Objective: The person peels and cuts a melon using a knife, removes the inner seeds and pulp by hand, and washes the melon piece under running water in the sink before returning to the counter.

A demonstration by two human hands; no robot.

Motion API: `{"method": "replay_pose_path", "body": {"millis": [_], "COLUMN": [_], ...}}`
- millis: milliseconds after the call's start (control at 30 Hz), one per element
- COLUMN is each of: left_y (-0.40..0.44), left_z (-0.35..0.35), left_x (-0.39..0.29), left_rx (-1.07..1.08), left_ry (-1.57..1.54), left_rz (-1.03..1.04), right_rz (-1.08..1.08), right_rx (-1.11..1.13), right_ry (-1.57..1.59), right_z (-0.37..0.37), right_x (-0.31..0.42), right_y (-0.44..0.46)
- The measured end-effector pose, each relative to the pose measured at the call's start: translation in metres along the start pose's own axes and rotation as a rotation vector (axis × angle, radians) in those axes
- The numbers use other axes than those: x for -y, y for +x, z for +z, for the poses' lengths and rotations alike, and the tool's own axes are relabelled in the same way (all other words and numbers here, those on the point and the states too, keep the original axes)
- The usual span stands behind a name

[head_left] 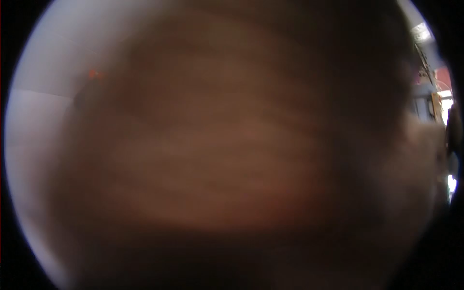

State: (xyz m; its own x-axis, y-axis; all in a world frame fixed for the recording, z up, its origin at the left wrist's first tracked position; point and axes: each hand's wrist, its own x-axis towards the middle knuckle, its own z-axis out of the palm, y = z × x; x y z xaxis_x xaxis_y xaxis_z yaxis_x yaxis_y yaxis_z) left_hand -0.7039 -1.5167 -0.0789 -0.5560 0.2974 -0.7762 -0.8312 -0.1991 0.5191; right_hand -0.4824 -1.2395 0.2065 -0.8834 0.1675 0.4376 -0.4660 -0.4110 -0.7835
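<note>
A large, blurred brown surface [212,145] fills most of the head view, very close to the lens. Faint streaks cross it, and its lower and upper right parts are dark. What it is, I cannot make out. Along the right side, a paler brown blurred patch [420,159] borders it, also too smeared to name. Neither my left hand nor my right hand can be recognised here, and no held object shows.
A pale greyish wall or ceiling [38,116] shows at the left edge, with a small red spot [95,74] near it. Past the right edge, a thin strip of room has bright lights [421,33] and a whitish panel [423,107].
</note>
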Motion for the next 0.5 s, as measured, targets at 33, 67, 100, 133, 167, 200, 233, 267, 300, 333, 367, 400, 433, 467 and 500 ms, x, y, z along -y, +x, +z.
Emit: {"method": "replay_pose_path", "body": {"millis": [33,67,100,133,167,200,233,267,300,333,367,400,433,467,500], "left_y": [0.000,0.001,0.006,0.009,0.013,0.014,0.013,0.013,0.000,-0.008,-0.008,-0.005,-0.006,-0.009,-0.012], "left_z": [-0.004,-0.007,-0.008,-0.007,-0.011,-0.010,-0.008,-0.003,-0.002,0.005,0.007,0.009,0.012,0.016,0.020], "left_x": [-0.001,0.003,0.005,0.005,0.006,0.006,0.005,0.006,0.005,-0.006,-0.011,-0.013,-0.018,-0.018,-0.022], "left_rx": [-0.008,-0.022,-0.021,-0.024,-0.031,-0.039,-0.020,-0.023,-0.057,-0.092,-0.091,-0.073,-0.050,-0.053,-0.055], "left_ry": [-0.006,-0.019,-0.028,-0.024,-0.030,-0.035,-0.019,-0.021,-0.028,-0.033,-0.032,-0.028,-0.024,-0.031,-0.038], "left_rz": [0.018,0.025,0.025,0.042,0.045,0.049,0.028,0.089,0.079,0.059,0.063,0.071,0.070,0.069,0.062], "right_rz": [-0.015,-0.023,-0.025,-0.034,-0.034,-0.028,-0.036,-0.045,-0.045,-0.038,-0.030,-0.030,-0.021,-0.007,0.015], "right_rx": [0.002,0.019,0.021,0.020,0.017,0.013,0.012,0.013,0.017,0.015,0.018,0.025,0.032,0.042,0.054], "right_ry": [0.002,0.026,0.016,0.009,0.017,0.006,0.002,-0.001,0.000,0.002,-0.003,-0.001,-0.003,-0.004,0.012], "right_z": [-0.003,-0.005,-0.007,-0.009,-0.011,-0.015,-0.018,-0.020,-0.017,-0.017,-0.021,-0.021,-0.019,-0.016,-0.012], "right_x": [-0.004,-0.005,-0.002,-0.002,0.000,0.003,0.005,0.009,0.016,0.024,0.027,0.031,0.035,0.036,0.037], "right_y": [-0.001,0.000,-0.002,-0.003,-0.004,-0.004,-0.004,-0.006,-0.009,-0.002,0.003,0.004,0.009,0.011,0.017]}}
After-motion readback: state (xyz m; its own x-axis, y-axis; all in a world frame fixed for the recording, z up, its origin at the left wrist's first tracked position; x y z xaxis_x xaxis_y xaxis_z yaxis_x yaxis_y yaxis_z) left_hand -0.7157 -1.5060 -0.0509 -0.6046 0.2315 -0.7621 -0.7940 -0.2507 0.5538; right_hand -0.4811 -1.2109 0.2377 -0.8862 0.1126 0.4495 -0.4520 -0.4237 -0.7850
